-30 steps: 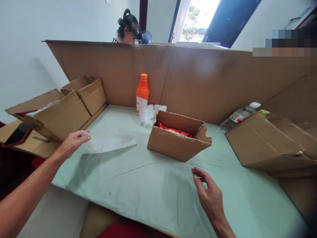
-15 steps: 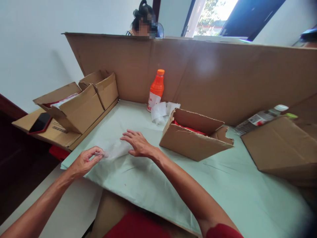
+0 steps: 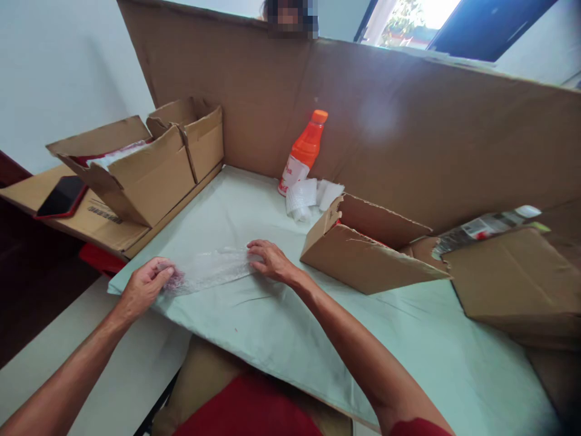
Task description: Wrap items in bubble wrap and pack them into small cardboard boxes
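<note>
A clear strip of bubble wrap (image 3: 213, 270) lies stretched across the near left part of the green-covered table (image 3: 290, 327). My left hand (image 3: 152, 280) is closed on its left end, thumb against fingers. Something reddish shows through the plastic at those fingertips; I cannot make out what. At the strip's right end, my right hand (image 3: 272, 261) has its fingers bent over the edge with the thumb below, gripping it. Beyond the hands, small rolled pieces of bubble wrap (image 3: 302, 197) lie in front of an orange bottle (image 3: 305, 151).
An open cardboard box (image 3: 363, 257) with something red inside stands right of my right hand. More open boxes (image 3: 158, 181) and a phone (image 3: 61, 197) are at left. A clear bottle (image 3: 485, 227) lies behind another carton (image 3: 517, 278). A cardboard wall (image 3: 385, 121) stands behind; a person is beyond it.
My left hand has shifted left and my right hand right, drawing the bubble wrap out longer and flatter. My right fingers, spread earlier, have bent onto its end. The camera view has tipped downward.
</note>
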`<state>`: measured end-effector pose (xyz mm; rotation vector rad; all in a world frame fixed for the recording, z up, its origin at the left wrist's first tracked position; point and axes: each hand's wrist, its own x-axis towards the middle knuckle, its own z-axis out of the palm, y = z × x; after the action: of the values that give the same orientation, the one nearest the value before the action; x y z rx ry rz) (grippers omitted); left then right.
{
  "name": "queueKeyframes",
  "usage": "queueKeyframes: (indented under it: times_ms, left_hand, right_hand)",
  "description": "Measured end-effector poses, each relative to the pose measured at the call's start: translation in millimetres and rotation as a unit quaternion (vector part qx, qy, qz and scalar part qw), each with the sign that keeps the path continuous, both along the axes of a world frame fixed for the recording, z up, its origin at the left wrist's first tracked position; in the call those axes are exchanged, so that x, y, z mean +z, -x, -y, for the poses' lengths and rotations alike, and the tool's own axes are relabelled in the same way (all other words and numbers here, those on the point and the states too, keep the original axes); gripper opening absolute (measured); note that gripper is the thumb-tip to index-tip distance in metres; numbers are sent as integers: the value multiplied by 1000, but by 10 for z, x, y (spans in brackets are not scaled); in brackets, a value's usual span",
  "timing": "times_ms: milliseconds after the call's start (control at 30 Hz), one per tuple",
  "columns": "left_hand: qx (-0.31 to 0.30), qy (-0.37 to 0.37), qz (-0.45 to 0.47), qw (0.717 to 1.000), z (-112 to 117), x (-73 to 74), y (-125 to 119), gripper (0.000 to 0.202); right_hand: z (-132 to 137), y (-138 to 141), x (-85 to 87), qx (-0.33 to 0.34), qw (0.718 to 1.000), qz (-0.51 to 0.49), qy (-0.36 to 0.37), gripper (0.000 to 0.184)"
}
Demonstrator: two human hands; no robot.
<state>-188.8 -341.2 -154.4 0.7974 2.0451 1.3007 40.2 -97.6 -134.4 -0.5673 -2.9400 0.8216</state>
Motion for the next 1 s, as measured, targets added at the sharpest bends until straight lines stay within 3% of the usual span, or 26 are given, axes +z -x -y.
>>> queueKeyframes:
  times_ms: [67, 167, 367, 467, 533, 667, 767, 867, 1000]
  left_hand:
    - [1, 32, -39, 999, 16, -39, 45, 42]
    - [-11, 97, -144, 985, 41, -87, 109, 39]
    - [-6, 214, -327, 920, -5, -128, 167, 61]
    - [-59, 256, -356, 897, -19, -120, 170, 38]
    - [-96, 247, -359, 895, -8, -105, 177, 29]
    - [-115, 172, -328, 922, -75, -53, 165, 26]
    - [-125, 124, -306, 936, -391, -1, -28, 30]
    - [-182, 22, -331, 925, -916, 32, -492, 36]
    - [-276, -88, -343, 894, -1594, 55, -1178, 48]
  right_hand:
    - [-44, 114, -32, -38, 999, 13, 0, 16]
    - [-99, 216, -41, -105, 994, 36, -19, 22]
    - [-71, 334, -43, -155, 984, 66, -60, 41]
    - [21, 364, -53, -151, 985, 69, -50, 26]
    - [117, 299, -47, -153, 986, 66, -29, 16]
    - [420, -180, -7, -169, 984, 43, 33, 24]
    - [728, -777, 10, -196, 973, -33, 117, 46]
    - [1000, -1420, -30, -262, 952, -60, 147, 54]
    - [1088, -2220, -133, -363, 923, -69, 106, 49]
